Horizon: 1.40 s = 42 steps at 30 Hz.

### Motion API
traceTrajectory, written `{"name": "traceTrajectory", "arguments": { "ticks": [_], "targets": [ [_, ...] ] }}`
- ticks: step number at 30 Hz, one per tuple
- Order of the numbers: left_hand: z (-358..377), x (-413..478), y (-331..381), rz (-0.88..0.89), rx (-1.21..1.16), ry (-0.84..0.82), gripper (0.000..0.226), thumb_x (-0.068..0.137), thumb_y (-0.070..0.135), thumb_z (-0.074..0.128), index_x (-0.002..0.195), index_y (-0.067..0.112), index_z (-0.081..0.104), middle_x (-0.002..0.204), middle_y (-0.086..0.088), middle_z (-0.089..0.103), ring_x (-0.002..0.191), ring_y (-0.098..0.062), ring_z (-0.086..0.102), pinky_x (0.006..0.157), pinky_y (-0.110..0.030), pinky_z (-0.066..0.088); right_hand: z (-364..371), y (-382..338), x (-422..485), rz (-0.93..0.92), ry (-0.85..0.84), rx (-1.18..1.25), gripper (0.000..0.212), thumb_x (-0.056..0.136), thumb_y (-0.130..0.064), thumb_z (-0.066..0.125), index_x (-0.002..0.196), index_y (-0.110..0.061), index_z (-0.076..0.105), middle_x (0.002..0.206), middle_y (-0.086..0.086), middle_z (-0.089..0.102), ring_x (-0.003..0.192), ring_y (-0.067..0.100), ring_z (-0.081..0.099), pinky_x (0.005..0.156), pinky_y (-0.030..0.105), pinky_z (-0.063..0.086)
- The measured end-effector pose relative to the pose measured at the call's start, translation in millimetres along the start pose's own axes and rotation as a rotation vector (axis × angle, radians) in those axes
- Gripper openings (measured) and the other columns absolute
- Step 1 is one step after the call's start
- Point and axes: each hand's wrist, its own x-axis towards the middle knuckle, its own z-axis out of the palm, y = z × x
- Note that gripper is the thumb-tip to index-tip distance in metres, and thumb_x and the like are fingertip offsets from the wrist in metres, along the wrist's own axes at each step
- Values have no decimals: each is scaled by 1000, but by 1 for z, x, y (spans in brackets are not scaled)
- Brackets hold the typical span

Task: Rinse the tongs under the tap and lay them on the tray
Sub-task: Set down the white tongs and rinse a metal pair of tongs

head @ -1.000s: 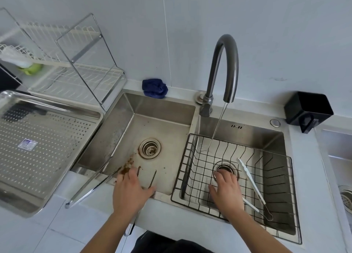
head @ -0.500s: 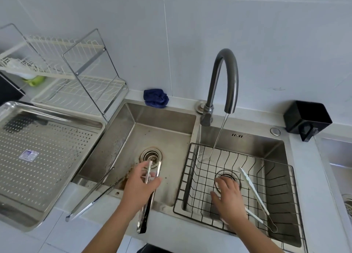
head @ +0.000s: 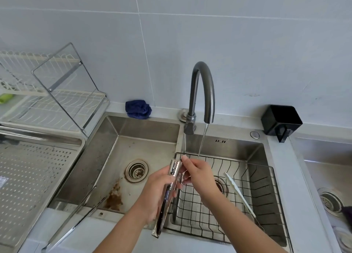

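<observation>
My left hand (head: 156, 193) grips shiny steel tongs (head: 167, 197) around the middle, their toothed tips pointing up and away over the divider between the two sink bowls. My right hand (head: 198, 174) pinches the tong tips, right beside the thin water stream running from the dark curved tap (head: 204, 92). The perforated steel tray (head: 34, 176) lies on the counter to the left. A second, long thin pair of steel tongs (head: 76, 216) leans over the left bowl's front edge. White plastic tongs (head: 240, 195) lie in the wire basket.
A black wire basket (head: 266, 176) fills the right sink bowl. The left bowl (head: 133, 144) has a drain and a brown stain. A white dish rack (head: 57, 104), a blue cloth (head: 138, 109) and a black holder (head: 281, 119) stand behind.
My left hand has lifted the tongs from the left bowl's front edge and carried them right toward the stream. My right hand has risen out of the basket onto their tips.
</observation>
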Motion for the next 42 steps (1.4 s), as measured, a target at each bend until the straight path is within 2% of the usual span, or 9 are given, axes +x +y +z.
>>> {"name": "traceTrajectory", "arguments": {
  "ticks": [4,8,14,17,20,26,30,36,42],
  "targets": [
    [2,4,-2,3,24,-13,41,87,17,51,121,25,72,98,-5,72,86,-18,64,69,-33,53,-1,1,2,-28,99,39,38,101,-33,64,74,-8,73,64,1,68,53,11,57,55,30,52],
    [8,6,-1,-1,13,-3,43,83,17,52,119,25,74,98,-11,72,87,-19,64,67,-32,53,0,5,3,-92,162,-71,28,97,-23,67,71,-20,76,64,12,68,52,17,59,55,41,55],
    [12,15,5,-27,-39,-38,38,84,18,52,114,14,75,100,-12,73,89,-21,64,68,-32,52,-5,7,8,-74,176,-37,25,95,-13,68,77,-26,79,68,9,74,55,13,65,56,32,60],
    [13,19,8,-40,64,-83,46,85,20,60,130,28,67,112,-10,72,88,-23,68,65,-34,52,-13,4,17,-30,269,63,21,95,-11,67,79,-18,79,62,7,70,54,13,62,56,34,59],
    [12,20,8,-65,173,-39,48,81,16,66,123,39,68,98,-8,71,78,-19,69,55,-29,51,-17,4,21,-8,244,125,16,95,-6,65,88,-11,79,66,7,71,57,13,63,60,30,58],
    [14,24,5,-157,26,29,35,77,18,56,106,10,73,90,-15,71,63,-23,62,49,-31,42,-18,9,22,19,147,119,16,94,-1,62,90,-9,76,77,17,76,61,19,68,58,28,59],
    [20,30,9,-181,63,41,41,80,25,55,115,11,70,76,-19,68,55,-26,53,50,-31,42,-27,8,34,38,210,142,32,99,-14,60,70,-8,73,60,8,68,52,16,64,52,27,56],
    [35,42,18,-121,147,52,16,93,14,56,105,12,66,85,-13,66,51,-8,60,44,-23,44,-34,7,47,54,179,106,26,94,-8,61,77,-15,78,66,12,74,53,17,67,51,29,58],
    [40,46,18,-80,159,128,20,99,6,54,110,8,70,106,-22,68,80,-21,69,49,-28,49,-40,9,57,35,175,122,24,93,-3,56,85,-11,77,72,7,76,59,18,67,56,29,58]
  ]
}}
